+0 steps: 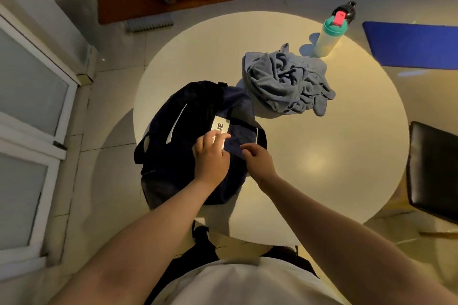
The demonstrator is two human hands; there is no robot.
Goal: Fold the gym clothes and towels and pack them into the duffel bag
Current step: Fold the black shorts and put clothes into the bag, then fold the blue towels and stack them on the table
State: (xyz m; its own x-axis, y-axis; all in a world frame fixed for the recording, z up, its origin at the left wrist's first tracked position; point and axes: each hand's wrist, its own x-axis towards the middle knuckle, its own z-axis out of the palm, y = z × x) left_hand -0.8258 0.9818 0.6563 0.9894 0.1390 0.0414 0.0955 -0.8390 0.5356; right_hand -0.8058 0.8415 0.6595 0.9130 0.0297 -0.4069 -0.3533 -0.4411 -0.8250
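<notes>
**A:** Both hands are on the duffel bag [188,116], which sits at the near left edge of the round desk [322,156]. The left hand [210,156] lies fairly flat, fingers out over the white label [218,126], pressing and not gripping.

**B:** And the right hand [259,160] is just beside it with the fingers curled down onto the dark fabric. It could be pinching a zip pull, but I can't tell whether it has hold of anything.

**A:** No opening shows on the bag from up here, so what's inside is anyone's guess. It looks soft and slumped, so I'd expect it to sag unless one hand pins it.

**B:** The heap of cloth [285,84] is grey-blue and crumpled, lying just past the bag's far end, nothing folded yet. I'd judge it light, limp and easy to grip. Best taken by an edge or two corners and shaken flat, because a grab at the middle only drags the whole tangle.

**A:** The shaker bottle [327,37] stands upright beyond the heap with its lid on. A careless sweep of cloth could tip it.
</notes>
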